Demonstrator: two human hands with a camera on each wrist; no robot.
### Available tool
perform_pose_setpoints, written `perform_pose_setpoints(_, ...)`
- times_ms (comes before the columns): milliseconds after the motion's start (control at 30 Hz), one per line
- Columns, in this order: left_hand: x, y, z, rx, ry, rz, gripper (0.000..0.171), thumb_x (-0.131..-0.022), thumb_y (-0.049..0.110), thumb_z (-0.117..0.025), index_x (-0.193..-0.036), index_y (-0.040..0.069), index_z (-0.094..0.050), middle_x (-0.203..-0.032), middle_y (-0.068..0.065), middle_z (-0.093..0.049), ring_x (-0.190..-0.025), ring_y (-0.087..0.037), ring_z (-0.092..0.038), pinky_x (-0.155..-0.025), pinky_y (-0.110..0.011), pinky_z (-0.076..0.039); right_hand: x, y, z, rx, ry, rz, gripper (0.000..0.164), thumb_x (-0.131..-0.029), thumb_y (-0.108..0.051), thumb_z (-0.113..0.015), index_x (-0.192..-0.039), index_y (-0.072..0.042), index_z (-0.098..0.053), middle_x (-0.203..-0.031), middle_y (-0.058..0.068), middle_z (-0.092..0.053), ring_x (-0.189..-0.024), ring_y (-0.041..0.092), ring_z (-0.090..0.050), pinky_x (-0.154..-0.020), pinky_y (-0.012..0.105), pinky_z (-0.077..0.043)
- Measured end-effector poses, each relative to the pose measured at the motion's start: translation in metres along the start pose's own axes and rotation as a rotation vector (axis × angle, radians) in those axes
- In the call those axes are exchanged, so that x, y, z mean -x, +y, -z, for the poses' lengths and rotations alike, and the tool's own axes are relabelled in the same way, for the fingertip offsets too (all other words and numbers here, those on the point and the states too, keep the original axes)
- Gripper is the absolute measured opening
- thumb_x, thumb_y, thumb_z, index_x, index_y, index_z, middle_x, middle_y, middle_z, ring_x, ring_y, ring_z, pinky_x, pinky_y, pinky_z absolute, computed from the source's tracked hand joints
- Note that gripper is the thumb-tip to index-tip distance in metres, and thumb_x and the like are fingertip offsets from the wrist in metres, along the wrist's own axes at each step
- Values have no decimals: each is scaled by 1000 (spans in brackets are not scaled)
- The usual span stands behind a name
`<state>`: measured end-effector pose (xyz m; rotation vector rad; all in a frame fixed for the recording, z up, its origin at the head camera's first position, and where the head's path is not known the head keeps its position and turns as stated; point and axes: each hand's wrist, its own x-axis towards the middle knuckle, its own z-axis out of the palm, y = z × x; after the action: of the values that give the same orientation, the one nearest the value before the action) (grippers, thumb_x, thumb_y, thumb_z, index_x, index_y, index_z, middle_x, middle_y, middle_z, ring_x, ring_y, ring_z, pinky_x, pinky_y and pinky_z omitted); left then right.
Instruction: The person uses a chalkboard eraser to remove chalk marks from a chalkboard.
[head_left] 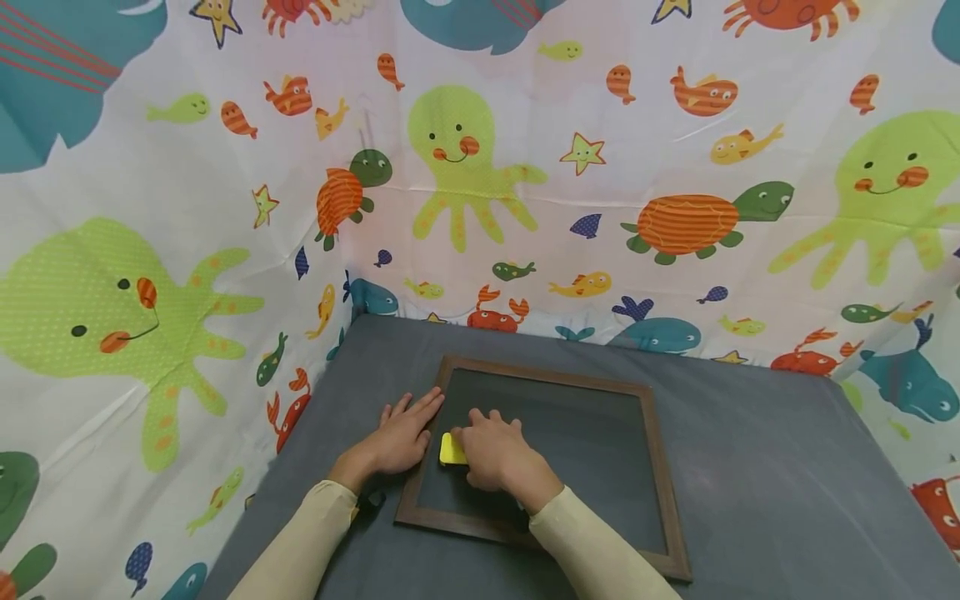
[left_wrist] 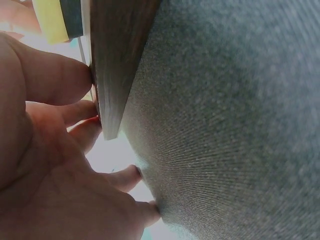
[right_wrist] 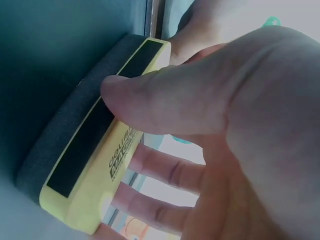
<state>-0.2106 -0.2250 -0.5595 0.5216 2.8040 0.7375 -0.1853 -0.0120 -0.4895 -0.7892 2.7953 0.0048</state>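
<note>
A blackboard (head_left: 558, 429) with a brown wooden frame (left_wrist: 114, 60) lies flat, slightly turned. My right hand (head_left: 498, 452) grips a yellow board eraser (head_left: 452, 450) over the left part of the board. In the right wrist view, the thumb presses one long side of the eraser (right_wrist: 120, 152) and the fingers are on the opposite side. Its dark felt face is against the board. My left hand (head_left: 397, 437) has its fingers extended and rests at the frame's left edge, the thumb and some fingertips touching the wood.
A grey cloth-covered table (head_left: 757, 475) lies under the board and extends on both sides. Behind and to the left hangs a white curtain (head_left: 517, 108) printed with sea animals, meeting the table's back edge.
</note>
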Motion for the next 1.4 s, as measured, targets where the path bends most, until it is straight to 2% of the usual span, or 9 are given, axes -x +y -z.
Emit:
perform_pose_setpoints(300, -1, 3, 1, 7, -3, 3, 67, -113, 12, -52, -175, 13, -29, -185, -2, -18, -167, -55, -12, -126, -84, -7, 0, 12, -2, -23, 14, 55, 64, -92, -24, -85, -152, -30, -68, -134, 5, -66, -107, 25, -59, -94, 53, -56)
perform_pose_setpoints(433, -1, 2, 1, 8, -9, 2, 67, -113, 12, -52, -176, 13, -28, -185, -2, -17, -167, -55, -11, -126, -84, -7, -1, 20, -1, -68, 24, 83, 61, -94, -21, -82, -152, -28, -68, -131, 5, -67, -105, 24, -59, -94, 50, -56)
perform_pose_setpoints(700, -1, 2, -1, 3, -6, -1, 66, -113, 12, -51, -176, 13, -28, -185, -3, -18, -167, -55, -12, -126, -84, -8, -1, 31, 5, -115, 72, 113, 59, -96, -25, -82, -153, -21, -67, -121, 7, -67, -98, 22, -59, -91, 46, -59)
perform_pose_setpoints(967, 0, 3, -1, 19, -6, 3, 66, -113, 12, -51, -176, 14, -29, -185, -4, -18, -167, -55, -12, -126, -84, -8, 2, 34, 14, -149, 111, 106, 58, -96, -28, -84, -151, -16, -67, -116, 9, -67, -93, 21, -58, -87, 44, -58)
perform_pose_setpoints(1267, 0, 4, 0, 30, 3, 11, 67, -112, 11, -52, -175, 12, -30, -185, -4, -19, -167, -56, -12, -126, -84, -7, 4, 42, 23, -205, 154, 71, 60, -99, -31, -82, -153, -12, -64, -122, 14, -66, -100, 27, -62, -98, 51, -59)
perform_pose_setpoints(1400, 1, 3, 0, 28, 6, 9, 67, -112, 10, -52, -175, 11, -30, -185, -5, -19, -166, -56, -13, -126, -84, -7, 6, 46, 27, -222, 173, 46, 60, -100, -33, -81, -153, -11, -64, -121, 14, -65, -99, 27, -61, -96, 50, -59)
